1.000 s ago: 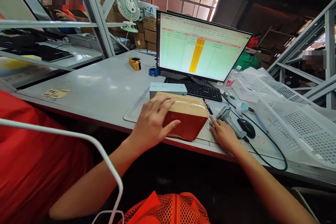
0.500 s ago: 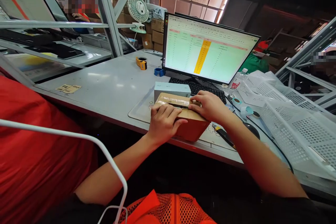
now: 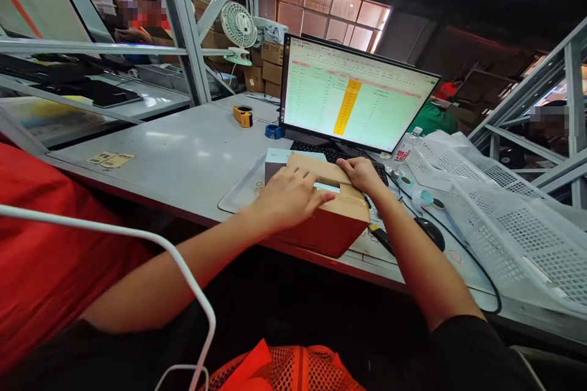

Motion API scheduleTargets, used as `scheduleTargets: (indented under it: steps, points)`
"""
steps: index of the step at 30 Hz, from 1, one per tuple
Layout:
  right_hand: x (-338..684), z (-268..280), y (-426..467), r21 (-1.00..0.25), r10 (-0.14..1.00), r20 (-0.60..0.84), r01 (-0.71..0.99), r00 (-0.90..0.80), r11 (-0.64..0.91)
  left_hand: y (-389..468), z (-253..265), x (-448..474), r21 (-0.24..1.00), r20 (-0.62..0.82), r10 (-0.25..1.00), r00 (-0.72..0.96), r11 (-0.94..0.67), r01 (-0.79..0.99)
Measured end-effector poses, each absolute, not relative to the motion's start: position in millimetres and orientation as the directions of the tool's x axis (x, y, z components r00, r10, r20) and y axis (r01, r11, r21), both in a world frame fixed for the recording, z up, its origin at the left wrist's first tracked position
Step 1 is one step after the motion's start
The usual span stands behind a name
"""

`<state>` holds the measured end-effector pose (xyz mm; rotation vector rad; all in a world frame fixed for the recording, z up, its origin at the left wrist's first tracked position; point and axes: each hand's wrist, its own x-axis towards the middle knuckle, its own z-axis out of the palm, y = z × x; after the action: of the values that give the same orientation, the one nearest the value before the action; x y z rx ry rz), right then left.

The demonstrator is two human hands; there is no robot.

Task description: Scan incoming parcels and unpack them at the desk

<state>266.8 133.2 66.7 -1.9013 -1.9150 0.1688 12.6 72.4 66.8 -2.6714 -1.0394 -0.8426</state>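
A brown cardboard box (image 3: 328,229) stands tilted at the table's front edge, and its top has a raised flap (image 3: 316,165). Through the gap beneath the flap a strip of something pale shows; the rest of the inside is hidden. My left hand (image 3: 288,198) lies over the box's left top, fingers stretched on the flap and thumb apart. The flap's right end is pinched by my right hand (image 3: 364,176). Behind the box is a pale blue box (image 3: 277,156), partly covered. A yellow-and-black utility knife (image 3: 383,238) lies on the mat below my right forearm.
Behind the boxes are a monitor (image 3: 353,95) and a keyboard (image 3: 302,148). Tape rolls (image 3: 274,131) and a yellow-orange tool (image 3: 243,116) lie farther back. White plastic baskets (image 3: 513,220) and a mouse (image 3: 430,233) occupy the right. A white bent tube (image 3: 178,256) crosses the lower left.
The taped top has come open: the far flap now stands raised and a gap shows. My right hand has shifted to the flap's right end; my left hand has flattened over the box.
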Motion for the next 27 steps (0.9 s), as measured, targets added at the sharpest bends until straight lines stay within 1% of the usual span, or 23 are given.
scheduleTargets:
  steps: [1, 2, 3, 5, 6, 7, 8, 11, 13, 15, 17, 19, 20, 21, 22, 23, 25, 27]
  points:
    - [268, 66, 134, -0.394, 0.975, 0.217, 0.918, 0.043, 0.047, 79, 72, 15, 0.039, 0.587, 0.559, 0.586, -0.743, 0.669]
    - [269, 66, 134, -0.401, 0.975, 0.216, 0.915, 0.046, 0.046, 82, 73, 17, 0.004, 0.65, 0.505, 0.568, -0.75, 0.662]
    - [270, 66, 133, -0.404, 0.976, 0.212, 0.914, 0.048, 0.043, 81, 72, 17, -0.049, 0.733, 0.406, 0.545, -0.768, 0.638]
    - [271, 65, 132, -0.407, 0.976, 0.209, 0.913, 0.059, 0.032, 68, 60, 11, -0.167, 0.867, 0.157, 0.474, -0.803, 0.572]
    - [271, 65, 131, -0.41, 0.975, 0.211, 0.912, 0.067, 0.027, 56, 51, 6, -0.205, 0.891, 0.071, 0.449, -0.82, 0.535]
    - [271, 65, 131, -0.413, 0.974, 0.215, 0.91, 0.068, 0.027, 44, 42, -1, -0.216, 0.894, 0.036, 0.447, -0.839, 0.499]
    - [270, 64, 130, -0.418, 0.972, 0.226, 0.908, 0.063, 0.038, 31, 33, -9, -0.189, 0.882, 0.066, 0.467, -0.858, 0.478]
    - [267, 62, 128, -0.421, 0.959, 0.283, 0.902, 0.028, 0.098, 6, 26, -29, -0.031, 0.76, 0.29, 0.581, -0.877, 0.479]
    - [265, 62, 126, -0.414, 0.943, 0.331, 0.902, 0.023, 0.123, 7, 44, -33, 0.03, 0.657, 0.39, 0.645, -0.868, 0.495]
    - [263, 61, 123, -0.405, 0.927, 0.374, 0.905, 0.033, 0.131, 24, 75, -28, 0.024, 0.538, 0.448, 0.713, -0.854, 0.519]
    - [260, 61, 120, -0.393, 0.909, 0.415, 0.906, 0.025, 0.155, 49, 106, -13, -0.013, 0.361, 0.498, 0.788, -0.842, 0.539]
    - [257, 60, 117, -0.39, 0.894, 0.448, 0.901, 0.004, 0.192, 76, 125, 8, -0.024, 0.119, 0.525, 0.843, -0.847, 0.531]
    - [256, 60, 116, -0.398, 0.885, 0.466, 0.893, -0.003, 0.213, 87, 130, 19, -0.018, -0.004, 0.531, 0.847, -0.847, 0.531]
    - [256, 59, 116, -0.418, 0.871, 0.491, 0.877, -0.001, 0.237, 96, 132, 29, -0.014, -0.095, 0.53, 0.842, -0.847, 0.532]
    - [257, 58, 114, -0.451, 0.851, 0.526, 0.852, 0.012, 0.266, 103, 132, 37, -0.016, -0.155, 0.527, 0.836, -0.847, 0.531]
    - [259, 56, 111, -0.495, 0.824, 0.566, 0.815, 0.039, 0.302, 107, 131, 43, -0.025, -0.179, 0.522, 0.834, -0.849, 0.527]
    - [269, 51, 101, -0.619, 0.773, 0.619, 0.693, 0.139, 0.371, 109, 130, 42, -0.046, -0.162, 0.513, 0.843, -0.857, 0.513]
    - [282, 40, 79, -0.756, 0.768, 0.588, 0.509, 0.253, 0.411, 104, 130, 27, -0.03, -0.11, 0.534, 0.838, -0.845, 0.534]
